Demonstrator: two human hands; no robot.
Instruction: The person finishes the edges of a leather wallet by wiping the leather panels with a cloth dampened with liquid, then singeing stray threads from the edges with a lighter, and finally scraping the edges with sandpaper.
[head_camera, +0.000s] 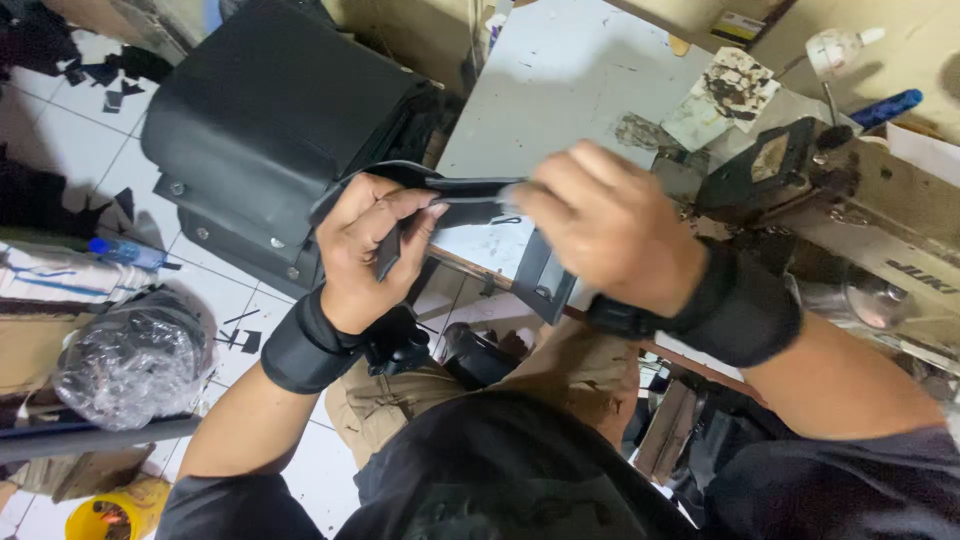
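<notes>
My left hand (375, 245) grips one end of a black leather strap (470, 190) that curves from a large black leather bag (275, 110) hanging off the table's left edge. My right hand (605, 225) pinches the same strap further right, over the table's near edge; its motion blurs the fingers. Both wrists wear black bands. A dark flat leather piece (540, 275) hangs below my right hand.
A pale worn table (560, 70) carries a sewing machine (850, 210) at the right, a glue-stained card (735, 90) and a blue-handled tool (885, 108). On the tiled floor to the left lie black scraps, a plastic bag (130, 355), a bottle (125, 252) and a yellow bucket (105, 515).
</notes>
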